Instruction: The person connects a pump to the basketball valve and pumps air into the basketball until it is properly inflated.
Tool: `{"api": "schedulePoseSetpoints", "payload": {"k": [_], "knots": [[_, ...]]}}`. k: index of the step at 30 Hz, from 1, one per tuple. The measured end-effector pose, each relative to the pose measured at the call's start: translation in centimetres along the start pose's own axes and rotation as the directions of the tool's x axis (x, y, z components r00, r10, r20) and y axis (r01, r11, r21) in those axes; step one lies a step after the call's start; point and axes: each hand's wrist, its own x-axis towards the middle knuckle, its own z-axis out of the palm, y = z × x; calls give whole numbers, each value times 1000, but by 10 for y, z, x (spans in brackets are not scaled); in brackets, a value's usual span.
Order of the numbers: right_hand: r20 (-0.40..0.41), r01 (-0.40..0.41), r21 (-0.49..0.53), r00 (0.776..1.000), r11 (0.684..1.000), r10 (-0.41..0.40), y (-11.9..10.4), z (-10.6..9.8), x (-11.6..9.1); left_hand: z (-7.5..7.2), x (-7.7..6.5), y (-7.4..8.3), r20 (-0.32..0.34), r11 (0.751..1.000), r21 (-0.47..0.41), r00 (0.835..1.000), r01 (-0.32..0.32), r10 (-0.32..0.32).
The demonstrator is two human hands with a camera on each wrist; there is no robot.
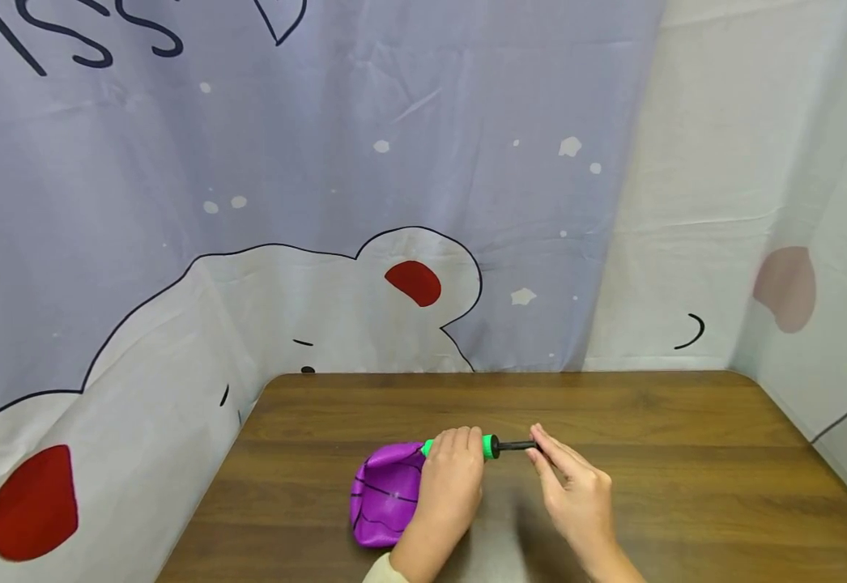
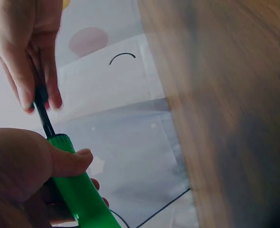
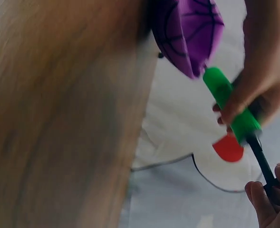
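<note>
Over the wide table, the work in hand looks to me like inflating, and it seems early on: the purple ball has a deep fold and looks slack. It sits just beside the left hand, on that hand's left and partly behind it, and well apart from the right hand. Whether its underside touches the wood I can't tell from here.

The green pump is between ball and right hand, the left hand wrapped round its barrel, thumb along the near face. Its far end meets the ball's edge; the joint itself is too small to make out.

Thinner again, the black rod juts from the barrel, its outer end pinched in the right hand's fingers. With that much rod showing, I'd say the next move calls for a straight inward push, the left hand bracing the barrel so the tip doesn't slip.
</note>
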Motion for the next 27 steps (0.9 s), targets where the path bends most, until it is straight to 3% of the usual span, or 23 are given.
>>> {"api": "schedulePoseSetpoints", "payload": {"k": [4, 10, 19, 27], "knots": [[44, -12, 59, 999, 998, 9, -4, 13, -6, -1, 0, 4, 14, 1000, 16, 1000, -8, 8], [79, 8, 38, 997, 999, -11, -5, 13, -6, -3, -2, 5, 51, 999, -38, 998, 26, -24], [47, -70, -50, 996, 996, 72, 4, -19, 6, 0, -1, 5, 40, 999, -42, 999, 18, -16], [-50, -91, -55, 995, 994, 88, 10, -39, 21, 0, -3, -2, 49, 998, -44, 997, 55, -53]]}}
